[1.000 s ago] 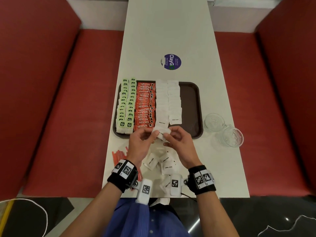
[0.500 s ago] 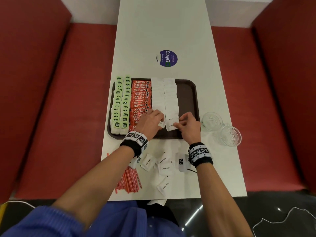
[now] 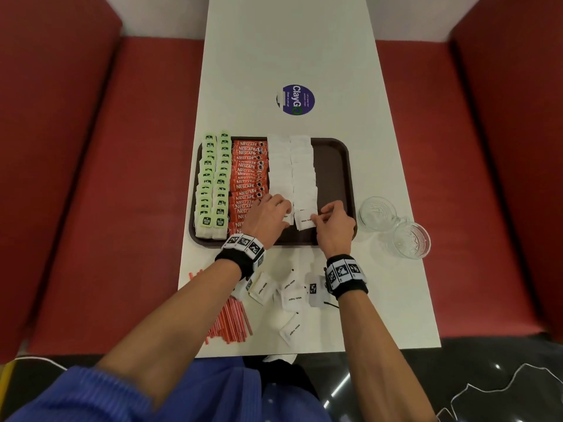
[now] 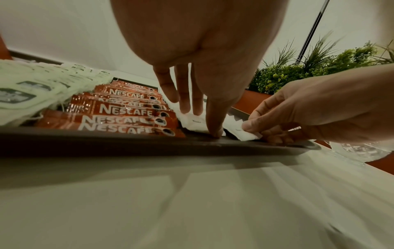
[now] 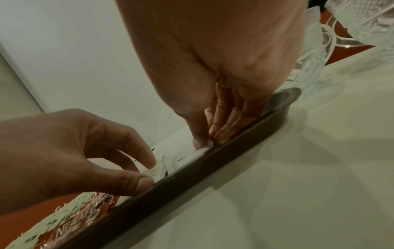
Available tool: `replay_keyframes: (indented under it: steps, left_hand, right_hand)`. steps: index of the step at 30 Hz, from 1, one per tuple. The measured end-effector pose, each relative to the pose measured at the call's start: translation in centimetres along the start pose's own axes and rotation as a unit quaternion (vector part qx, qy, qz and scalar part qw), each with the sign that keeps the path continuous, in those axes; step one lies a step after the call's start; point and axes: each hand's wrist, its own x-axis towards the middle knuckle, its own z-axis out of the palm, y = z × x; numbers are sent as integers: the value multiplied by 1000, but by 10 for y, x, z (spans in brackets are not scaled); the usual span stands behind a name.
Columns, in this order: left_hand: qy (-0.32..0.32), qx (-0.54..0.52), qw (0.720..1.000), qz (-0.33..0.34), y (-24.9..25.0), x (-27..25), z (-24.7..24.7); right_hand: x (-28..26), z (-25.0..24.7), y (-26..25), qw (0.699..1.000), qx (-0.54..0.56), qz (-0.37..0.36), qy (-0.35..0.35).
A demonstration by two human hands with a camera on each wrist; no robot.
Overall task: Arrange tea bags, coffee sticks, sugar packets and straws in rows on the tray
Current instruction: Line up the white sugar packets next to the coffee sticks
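Your right hand (image 3: 333,222): palm down over the tray (image 3: 335,166), thumb and forefinger pinching a sugar packet (image 3: 305,222) at its row's near end. Your left hand (image 3: 268,216): just beside, fingertips pressing the neighbouring packet (image 4: 195,123). Beyond it: coffee sticks (image 3: 248,178), tea bags (image 3: 211,187).

Matt dark plastic tray (image 3: 335,166), glossy foil coffee sticks (image 3: 248,175), white paper sugar packets (image 3: 301,178), cut-glass cups (image 3: 411,239) at three o'clock.
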Motion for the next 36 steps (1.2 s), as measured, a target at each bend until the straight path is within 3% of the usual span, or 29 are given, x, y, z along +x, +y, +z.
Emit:
replay_keyframes:
  steps: [9, 15, 19, 24, 32, 36]
  left_hand:
    - [3, -4, 1000, 6, 5, -3, -2]
    - [49, -119, 992, 6, 13, -39, -19]
    - [12, -201, 979, 13, 12, -96, -22]
    - [-65, -183, 979, -54, 1, -159, 8]
    - [-125, -134, 981, -58, 9, -153, 16]
    - [-81, -180, 977, -75, 9, -149, 5]
  right_hand:
    - [-3, 0, -5, 999, 30, 37, 12]
    - [-31, -20, -12, 999, 10, -34, 14]
    - [-77, -45, -3, 993, 6, -86, -82]
    - [-134, -47, 36, 955, -147, -121, -228]
    - [-160, -29, 55, 964, -159, -137, -166]
    - [-159, -40, 52, 979, -56, -129, -147]
